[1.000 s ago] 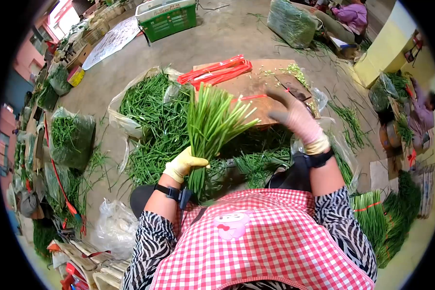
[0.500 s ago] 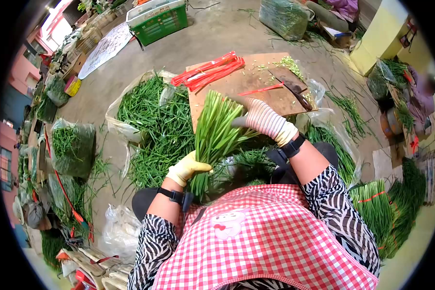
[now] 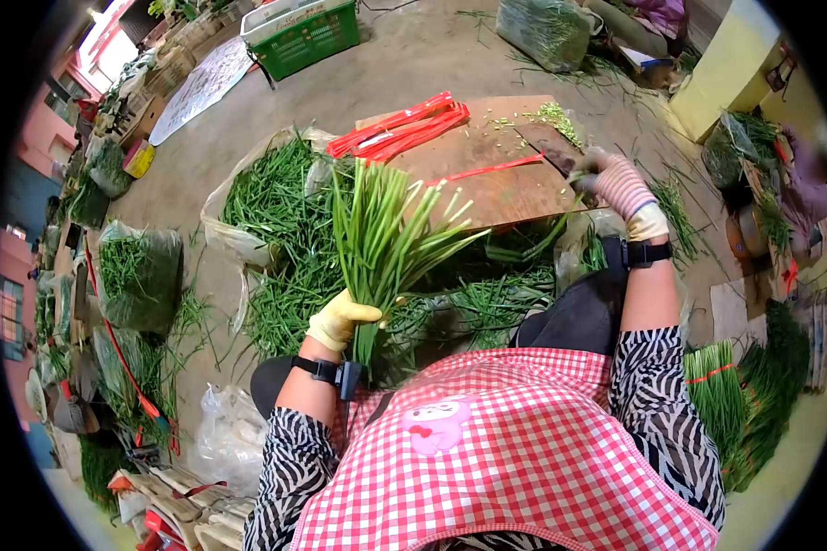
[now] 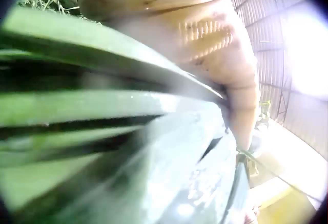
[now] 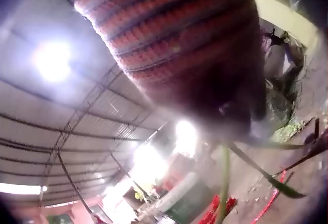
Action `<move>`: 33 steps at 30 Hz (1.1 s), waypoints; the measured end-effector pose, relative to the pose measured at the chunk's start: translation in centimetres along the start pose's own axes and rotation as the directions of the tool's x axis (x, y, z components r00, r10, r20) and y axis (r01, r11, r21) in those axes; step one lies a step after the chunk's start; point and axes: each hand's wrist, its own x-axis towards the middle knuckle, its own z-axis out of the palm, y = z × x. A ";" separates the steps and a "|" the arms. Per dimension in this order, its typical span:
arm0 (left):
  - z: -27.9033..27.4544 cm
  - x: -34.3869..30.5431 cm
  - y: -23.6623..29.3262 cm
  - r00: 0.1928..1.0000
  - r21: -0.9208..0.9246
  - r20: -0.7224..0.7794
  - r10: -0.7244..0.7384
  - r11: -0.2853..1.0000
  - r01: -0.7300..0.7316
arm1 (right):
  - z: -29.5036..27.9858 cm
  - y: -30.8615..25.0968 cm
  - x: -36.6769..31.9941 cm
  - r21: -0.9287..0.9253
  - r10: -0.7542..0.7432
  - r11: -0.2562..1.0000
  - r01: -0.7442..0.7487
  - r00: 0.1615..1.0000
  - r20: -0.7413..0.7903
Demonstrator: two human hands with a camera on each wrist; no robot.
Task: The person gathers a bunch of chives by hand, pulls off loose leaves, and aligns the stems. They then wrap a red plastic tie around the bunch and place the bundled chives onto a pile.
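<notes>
Green stalks [image 3: 390, 220] in L hand [image 3: 342, 321].

On the floor, a green crate [image 3: 305, 42] stands near a white printed sheet [image 3: 200, 90], with a yellow tub [image 3: 139, 160] by the sheet's near end. A yellow pillar [image 3: 724, 78] rises at right.

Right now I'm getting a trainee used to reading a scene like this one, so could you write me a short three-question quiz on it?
1. Multiple choice: what does the left hand grip?
A) a crate
B) the green bunch
C) a plastic bag
2. True or false: the bundle of red strips lies on the board.
3. Fill in: the right hand wears a glove patterned with ____.

Key: 1 B; 2 true; 3 stripes.
</notes>
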 end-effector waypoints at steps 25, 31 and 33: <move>0.8 1.0 -0.7 0.993 0.058 0.081 -0.090 0.995 0.086 | 12.4 -12.3 1.6 0.337 -0.427 0.885 0.321 0.848 0.313; 1.4 0.5 -0.5 0.996 0.074 0.048 -0.075 0.995 0.072 | 13.4 -11.9 1.4 0.385 -0.355 0.887 0.254 0.909 0.217; 1.4 0.5 -0.6 0.996 0.115 0.061 -0.063 0.992 0.056 | 12.1 -13.1 0.2 0.328 -0.349 0.904 0.273 0.915 0.200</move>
